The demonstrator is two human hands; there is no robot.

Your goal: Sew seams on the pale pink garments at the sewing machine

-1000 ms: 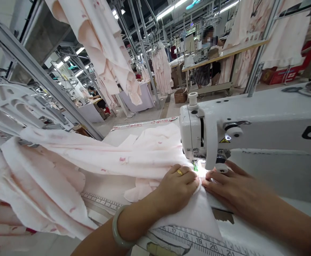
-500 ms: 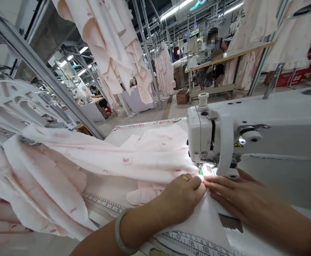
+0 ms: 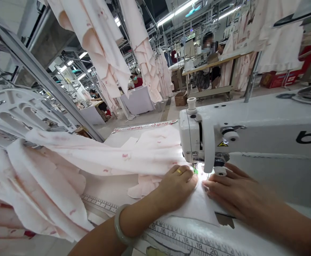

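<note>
Fabric: pale pink printed cloth (image 3: 123, 160) trails from the far left across the worktop (image 3: 112, 192) to the needle.
Left hand (image 3: 175, 186): flat, fingers closed loosely, pressing cloth down just left of the presser foot (image 3: 196, 168); grips nothing.
Right hand (image 3: 231, 193): flat and spread on the cloth edge, touching the machine (image 3: 251, 128) base.
Technique: likely best to keep both palms level and fingertips clear of the needle.
Room: machine arm crowds the right; ruler strip (image 3: 176, 238) marks the near edge.

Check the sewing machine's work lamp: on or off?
On. A bright glow lights the pink cloth at the needle under the sewing machine head.
</note>
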